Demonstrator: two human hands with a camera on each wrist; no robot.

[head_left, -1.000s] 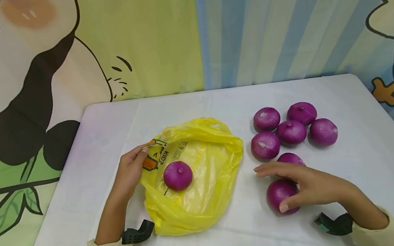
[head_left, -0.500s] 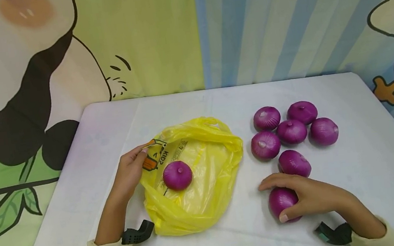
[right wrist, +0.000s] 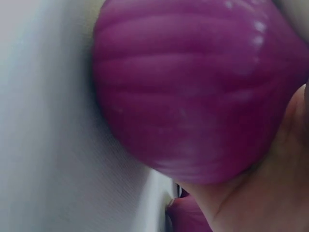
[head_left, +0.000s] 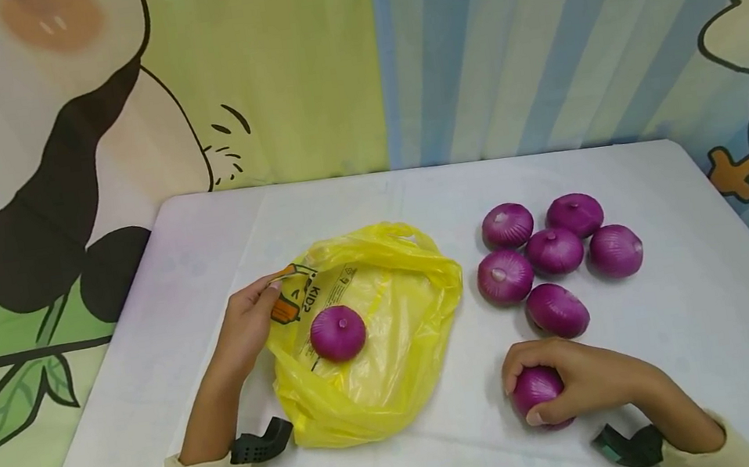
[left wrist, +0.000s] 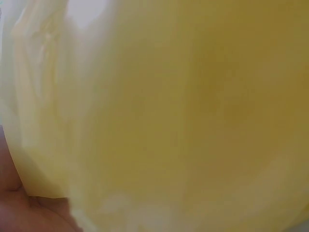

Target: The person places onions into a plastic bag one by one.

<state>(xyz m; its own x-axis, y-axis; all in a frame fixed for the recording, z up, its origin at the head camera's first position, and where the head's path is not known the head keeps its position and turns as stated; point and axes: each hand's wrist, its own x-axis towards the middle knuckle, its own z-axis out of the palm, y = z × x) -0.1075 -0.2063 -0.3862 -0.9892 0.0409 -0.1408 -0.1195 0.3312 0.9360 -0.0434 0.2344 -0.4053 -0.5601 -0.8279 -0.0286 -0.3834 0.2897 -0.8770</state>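
Note:
My left hand (head_left: 249, 325) pinches the left rim of a yellow plastic bag (head_left: 402, 388), which lies spread with its mouth open. A purple onion (head_left: 338, 334) sits inside the bag. In the left wrist view the yellow film (left wrist: 183, 116) fills nearly everything. To the right of the bag, my right hand (head_left: 588, 377) grips another purple onion (head_left: 536, 390), fingers curled over its far side and thumb on its near side. The right wrist view shows that onion (right wrist: 193, 92) close up, against the palm and low by the white cloth.
Several more purple onions (head_left: 554, 251) lie in a loose group behind my right hand, the nearest onion (head_left: 558, 310) just beyond the fingers. A white cloth covers the table (head_left: 218, 230). A printed cartoon curtain (head_left: 282, 72) hangs behind the table's far edge.
My right hand has drawn the onion slightly toward me, away from the onion behind it, and its fingers have closed round it. The left hand and bag have stayed put.

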